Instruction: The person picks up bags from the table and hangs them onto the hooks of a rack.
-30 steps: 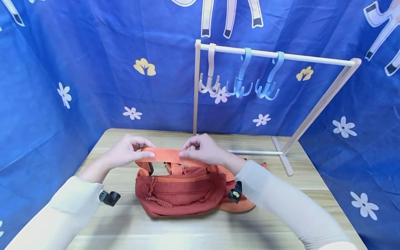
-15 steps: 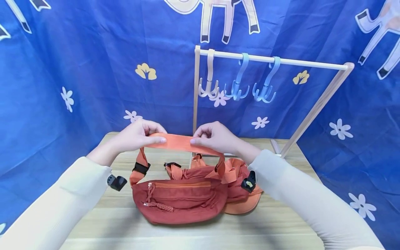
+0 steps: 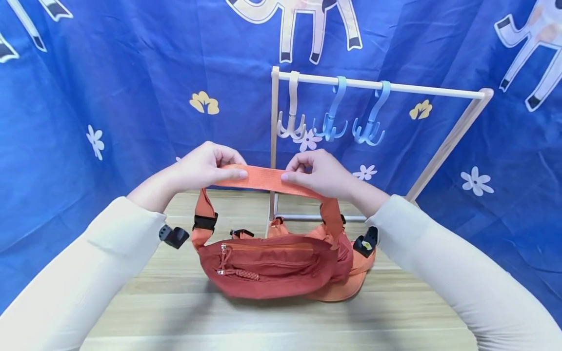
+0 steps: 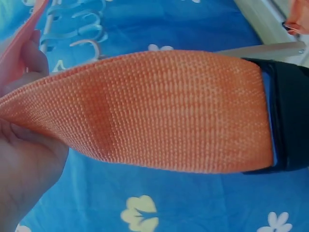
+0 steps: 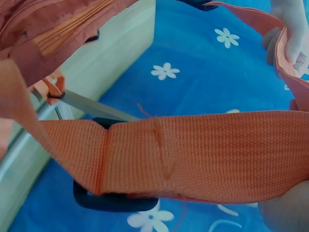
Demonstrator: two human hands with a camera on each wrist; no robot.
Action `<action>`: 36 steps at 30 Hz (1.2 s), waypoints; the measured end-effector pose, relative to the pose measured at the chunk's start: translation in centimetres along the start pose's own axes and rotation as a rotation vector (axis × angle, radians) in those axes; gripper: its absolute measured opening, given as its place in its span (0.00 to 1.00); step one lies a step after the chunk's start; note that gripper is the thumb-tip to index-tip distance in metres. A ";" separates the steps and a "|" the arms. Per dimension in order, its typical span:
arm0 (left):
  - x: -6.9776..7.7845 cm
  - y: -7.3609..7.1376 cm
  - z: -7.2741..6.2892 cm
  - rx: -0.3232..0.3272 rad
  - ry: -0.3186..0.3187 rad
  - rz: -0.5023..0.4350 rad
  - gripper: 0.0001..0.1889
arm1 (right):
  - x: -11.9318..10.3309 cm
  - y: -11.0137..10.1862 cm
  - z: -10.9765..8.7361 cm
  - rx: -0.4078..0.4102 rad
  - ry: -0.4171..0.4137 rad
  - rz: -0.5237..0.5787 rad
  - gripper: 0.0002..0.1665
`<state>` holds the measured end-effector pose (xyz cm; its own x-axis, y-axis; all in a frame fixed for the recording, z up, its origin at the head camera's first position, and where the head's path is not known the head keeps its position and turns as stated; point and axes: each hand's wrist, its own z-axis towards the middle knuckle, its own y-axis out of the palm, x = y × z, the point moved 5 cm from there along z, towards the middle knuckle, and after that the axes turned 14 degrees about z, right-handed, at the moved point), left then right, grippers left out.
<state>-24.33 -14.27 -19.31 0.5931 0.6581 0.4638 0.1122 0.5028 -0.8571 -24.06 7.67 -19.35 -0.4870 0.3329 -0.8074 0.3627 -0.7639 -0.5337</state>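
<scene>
A red fanny pack [image 3: 268,268] with an orange zipper and cord pulls hangs from its orange strap [image 3: 265,179], close over the table. My left hand [image 3: 210,168] pinches the strap's left part, thumb on the near face. The right hand [image 3: 322,173] pinches it further right, and the strap is taut between them. A black buckle [image 3: 205,222] joins the strap on the left side; in the right wrist view a black slider [image 5: 116,202] sits on it. Behind the bag, partly hidden, lies a red and orange cap [image 3: 344,287] and more orange strap.
A rack with a white rail [image 3: 316,79] stands at the back right of the wooden table [image 3: 263,326]. From the rail hang a white four-prong hook [image 3: 291,109] and two blue hooks [image 3: 332,114]. A blue patterned cloth [image 3: 145,97] encloses the back and sides.
Both hands have risen, slightly to the right, pulling the strap up. The bag's front has turned more upright and the bag has shifted right. The head view has tilted up a little.
</scene>
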 end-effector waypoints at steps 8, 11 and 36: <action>1.6 -1.7 2.1 0.063 -0.070 0.009 0.07 | -1.3 -2.6 0.6 0.079 -0.012 -0.068 0.08; 1.8 -2.1 2.9 0.083 -0.090 0.016 0.07 | -1.5 -3.5 0.8 0.114 0.001 -0.083 0.09; 2.9 -2.7 9.2 0.372 -0.216 0.040 0.12 | -1.0 -8.8 3.4 0.416 0.034 -0.156 0.15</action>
<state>-30.26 -8.53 -13.56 0.4066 0.7633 0.5021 -0.2260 0.6165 -0.7542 -29.48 12.15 -13.01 -0.4816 0.4749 -0.7366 -0.0668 -0.8579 -0.5094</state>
